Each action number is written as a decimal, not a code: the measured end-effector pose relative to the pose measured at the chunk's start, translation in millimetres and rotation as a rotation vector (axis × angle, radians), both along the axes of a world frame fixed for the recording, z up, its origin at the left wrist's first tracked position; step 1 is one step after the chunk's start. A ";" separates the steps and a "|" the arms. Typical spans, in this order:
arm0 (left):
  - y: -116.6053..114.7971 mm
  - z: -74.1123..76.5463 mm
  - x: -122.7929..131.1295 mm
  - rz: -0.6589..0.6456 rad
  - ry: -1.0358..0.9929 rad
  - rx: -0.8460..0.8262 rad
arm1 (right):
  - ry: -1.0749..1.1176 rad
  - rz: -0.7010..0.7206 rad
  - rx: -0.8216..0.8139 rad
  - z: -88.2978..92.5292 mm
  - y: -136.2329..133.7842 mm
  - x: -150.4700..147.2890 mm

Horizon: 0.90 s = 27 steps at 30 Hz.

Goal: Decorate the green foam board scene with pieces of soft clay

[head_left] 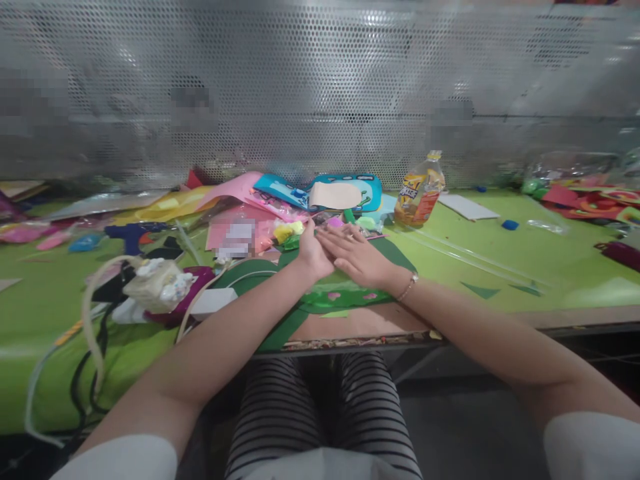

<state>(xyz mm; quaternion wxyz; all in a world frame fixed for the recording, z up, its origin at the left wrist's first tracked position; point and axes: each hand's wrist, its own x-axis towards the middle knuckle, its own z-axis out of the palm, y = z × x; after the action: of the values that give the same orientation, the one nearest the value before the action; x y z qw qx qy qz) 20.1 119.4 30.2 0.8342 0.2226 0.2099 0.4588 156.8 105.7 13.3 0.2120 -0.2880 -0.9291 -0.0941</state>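
Item: green craft-foam sheet with small pink shapes (pixel 345 298), flat at near edge of lime-green table (pixel 500 260); right hand (pixel 357 259) spread flat upon it; left hand (pixel 313 253) curled alongside, touching, grip indiscernible; probably light, floppy, creasable; best lifted by free edge

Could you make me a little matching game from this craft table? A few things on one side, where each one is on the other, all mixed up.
Things:
1. bottle
2. glue gun
3. right hand
4. tan cut-out

Places:
A. flat, palm down, on the green sheet
B. lying on the blue board at the back
C. just right of the blue board
D. far left of both hands

Pairs: 1-C, 2-D, 3-A, 4-B
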 end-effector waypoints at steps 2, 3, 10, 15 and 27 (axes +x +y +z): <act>-0.2 -0.2 0.1 0.007 -0.007 0.006 | -0.026 0.052 0.006 0.5 -1.2 -0.5; -0.4 -0.1 0.0 0.001 -0.008 0.007 | -0.025 0.034 0.009 1.0 -1.7 -0.6; -1.1 0.8 -2.7 -0.071 -0.026 0.033 | -0.044 -0.031 0.038 4.3 -4.6 0.3; 1.7 -1.8 -3.6 -0.077 -0.021 0.025 | -0.056 -0.048 0.057 3.7 -4.5 0.6; 0.0 0.6 -1.3 -0.015 -0.133 0.060 | 0.230 -0.238 -0.024 7.2 17.2 26.7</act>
<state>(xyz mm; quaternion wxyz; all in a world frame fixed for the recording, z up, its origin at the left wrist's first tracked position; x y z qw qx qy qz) 18.7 119.4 30.8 0.8427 0.2182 0.1387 0.4723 183.5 122.9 20.4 0.3007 -0.4075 -0.8591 -0.0742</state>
